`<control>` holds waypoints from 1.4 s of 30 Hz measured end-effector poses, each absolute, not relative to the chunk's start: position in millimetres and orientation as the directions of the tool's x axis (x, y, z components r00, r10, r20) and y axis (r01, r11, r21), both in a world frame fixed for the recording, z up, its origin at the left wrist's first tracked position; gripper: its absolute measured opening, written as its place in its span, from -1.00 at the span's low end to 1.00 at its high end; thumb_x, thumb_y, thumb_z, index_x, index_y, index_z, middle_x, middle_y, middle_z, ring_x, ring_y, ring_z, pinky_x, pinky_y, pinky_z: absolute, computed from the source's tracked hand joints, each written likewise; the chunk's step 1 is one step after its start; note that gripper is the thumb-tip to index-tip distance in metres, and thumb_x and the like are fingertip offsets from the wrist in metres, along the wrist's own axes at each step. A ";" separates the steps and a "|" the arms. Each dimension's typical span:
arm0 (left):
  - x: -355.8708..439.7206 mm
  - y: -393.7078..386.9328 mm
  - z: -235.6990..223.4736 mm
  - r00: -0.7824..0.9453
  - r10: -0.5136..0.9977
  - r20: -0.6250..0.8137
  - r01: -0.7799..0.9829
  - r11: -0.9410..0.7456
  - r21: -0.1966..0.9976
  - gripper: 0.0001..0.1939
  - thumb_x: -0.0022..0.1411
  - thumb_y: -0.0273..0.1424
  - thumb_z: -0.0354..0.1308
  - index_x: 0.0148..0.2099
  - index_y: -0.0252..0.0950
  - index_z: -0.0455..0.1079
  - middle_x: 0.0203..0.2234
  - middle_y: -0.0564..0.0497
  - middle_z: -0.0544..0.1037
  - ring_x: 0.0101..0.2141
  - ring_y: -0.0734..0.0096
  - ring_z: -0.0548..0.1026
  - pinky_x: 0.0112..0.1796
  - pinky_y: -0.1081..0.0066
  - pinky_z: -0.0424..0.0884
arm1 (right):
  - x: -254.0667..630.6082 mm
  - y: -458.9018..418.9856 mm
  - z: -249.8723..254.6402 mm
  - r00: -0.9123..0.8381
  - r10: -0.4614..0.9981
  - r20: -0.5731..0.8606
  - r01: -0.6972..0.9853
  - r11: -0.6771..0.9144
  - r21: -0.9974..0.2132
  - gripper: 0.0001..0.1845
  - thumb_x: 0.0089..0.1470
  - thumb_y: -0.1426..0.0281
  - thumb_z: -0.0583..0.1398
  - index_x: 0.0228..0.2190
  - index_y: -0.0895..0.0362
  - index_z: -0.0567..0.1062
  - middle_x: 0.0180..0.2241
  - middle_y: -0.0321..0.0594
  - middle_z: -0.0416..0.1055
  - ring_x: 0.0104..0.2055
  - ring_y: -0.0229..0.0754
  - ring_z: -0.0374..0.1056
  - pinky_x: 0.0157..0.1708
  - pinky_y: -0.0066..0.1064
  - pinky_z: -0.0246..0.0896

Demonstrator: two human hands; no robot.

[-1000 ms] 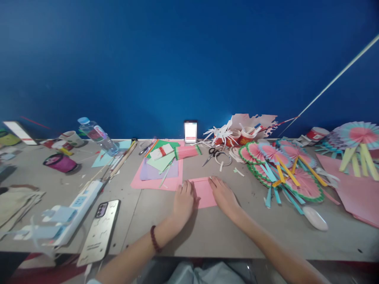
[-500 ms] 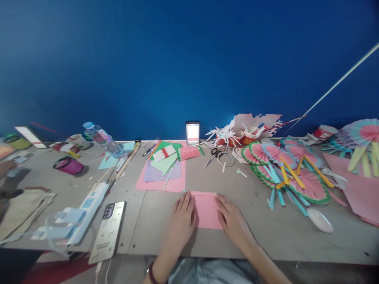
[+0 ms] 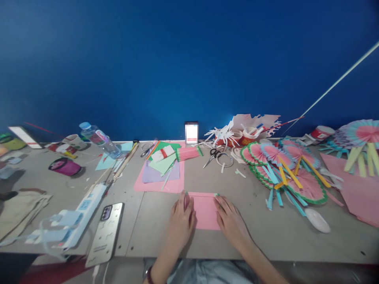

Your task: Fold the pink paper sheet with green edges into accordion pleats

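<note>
A pink sheet of paper (image 3: 206, 215) lies on the table in front of me, with a narrow fold along its far edge. My left hand (image 3: 181, 219) grips the paper at its left side, the fingertips at the left end of the fold. At the right end, the fingers of my right hand (image 3: 232, 221) hold the same fold, thumb low along the paper's edge. Small bits of green show at both far corners. Beyond the sheet lies a pleated pink strip with green edges (image 3: 189, 153).
Coloured paper sheets (image 3: 148, 185), scissors (image 3: 211, 157) and a tape ring (image 3: 224, 159) lie behind. Pleated paper fans (image 3: 308, 185) and a white spoon (image 3: 318, 221) are on the right. On the left are a phone (image 3: 105, 236), a power strip (image 3: 85, 215) and a bottle (image 3: 100, 139).
Both hands have drawn the pink paper toward me, nearer the table's front edge. Over the last half second they have barely moved. Another person's hand at the far left has mostly left the view.
</note>
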State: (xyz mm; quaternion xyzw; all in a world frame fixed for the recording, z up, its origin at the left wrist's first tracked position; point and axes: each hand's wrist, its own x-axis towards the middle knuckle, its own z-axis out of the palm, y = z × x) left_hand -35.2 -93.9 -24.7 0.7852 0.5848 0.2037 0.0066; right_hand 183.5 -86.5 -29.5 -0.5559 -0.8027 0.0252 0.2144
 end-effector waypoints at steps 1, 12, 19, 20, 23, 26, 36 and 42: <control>-35.7 -94.1 -25.6 0.236 0.922 0.308 0.915 -0.318 0.248 -0.54 0.34 -0.47 0.00 0.27 -0.29 0.27 0.32 -0.31 0.18 0.17 0.05 0.35 0.08 0.07 0.40 | 183.9 -86.5 -33.1 -0.291 0.893 0.343 0.884 0.388 -0.260 -0.38 0.19 0.46 -0.02 0.22 -0.20 0.34 0.12 -0.21 0.48 0.14 0.02 0.42 0.01 -0.05 0.48; -38.6 -92.2 -27.0 0.254 0.901 0.352 0.904 -0.350 0.244 -0.57 0.36 -0.45 0.00 0.24 -0.29 0.30 0.29 -0.29 0.24 0.17 0.08 0.35 0.06 0.10 0.41 | 185.8 -86.4 -49.8 -0.309 0.843 0.441 0.892 0.417 -0.174 -0.51 0.21 0.48 0.00 0.12 0.15 0.46 0.11 -0.11 0.47 0.13 -0.04 0.38 0.04 -0.17 0.42; -37.5 -91.4 -19.2 0.292 0.891 0.347 0.911 -0.369 0.181 -0.58 0.37 -0.48 -0.03 0.24 -0.32 0.29 0.26 -0.25 0.30 0.17 0.14 0.36 0.07 0.14 0.39 | 186.2 -86.6 -49.3 -0.308 0.868 0.391 0.897 0.402 -0.186 -0.49 0.21 0.48 -0.01 0.14 0.14 0.43 0.15 -0.12 0.44 0.16 -0.04 0.35 0.06 -0.17 0.39; -37.3 -91.4 -19.3 0.293 0.890 0.349 0.913 -0.369 0.173 -0.58 0.37 -0.49 -0.03 0.24 -0.32 0.28 0.25 -0.24 0.31 0.18 0.13 0.35 0.07 0.14 0.39 | 186.1 -86.6 -49.2 -0.308 0.870 0.385 0.897 0.401 -0.188 -0.48 0.21 0.49 -0.02 0.15 0.14 0.43 0.16 -0.12 0.43 0.16 -0.04 0.35 0.06 -0.16 0.39; -36.9 -91.8 -21.5 0.293 0.885 0.363 0.911 -0.373 0.173 -0.57 0.36 -0.49 -0.03 0.24 -0.32 0.28 0.24 -0.23 0.33 0.19 0.12 0.33 0.07 0.12 0.39 | 185.4 -86.4 -48.6 -0.306 0.876 0.372 0.898 0.395 -0.193 -0.47 0.20 0.51 -0.02 0.16 0.13 0.42 0.17 -0.13 0.42 0.17 -0.06 0.34 0.07 -0.17 0.37; -37.1 -92.0 -24.2 0.285 0.886 0.366 0.909 -0.371 0.190 -0.57 0.36 -0.47 -0.02 0.25 -0.31 0.27 0.24 -0.23 0.33 0.20 0.12 0.33 0.08 0.12 0.38 | 184.7 -86.0 -48.3 -0.306 0.878 0.368 0.903 0.390 -0.180 -0.46 0.19 0.51 -0.02 0.16 0.13 0.42 0.18 -0.13 0.42 0.18 -0.07 0.33 0.08 -0.19 0.36; -34.6 -92.8 -23.8 0.290 0.895 0.340 0.919 -0.360 0.163 -0.58 0.34 -0.47 0.00 0.22 -0.35 0.28 0.19 -0.22 0.39 0.17 0.11 0.35 0.10 0.10 0.33 | 186.6 -85.0 -46.1 -0.278 0.880 0.384 0.877 0.396 -0.273 -0.47 0.21 0.47 -0.01 0.17 0.09 0.41 0.15 -0.13 0.44 0.14 -0.08 0.37 0.08 -0.17 0.39; -17.4 -59.1 -13.1 0.333 0.911 0.244 0.920 -0.371 0.129 -0.77 0.30 -0.62 -0.01 -0.11 -0.33 0.43 -0.07 -0.16 0.51 0.00 0.14 0.44 0.02 0.13 0.37 | 186.7 -84.7 -45.9 -0.269 0.867 0.420 0.869 0.406 -0.282 -0.51 0.22 0.45 0.01 0.14 0.11 0.44 0.11 -0.10 0.48 0.13 -0.04 0.39 0.05 -0.14 0.41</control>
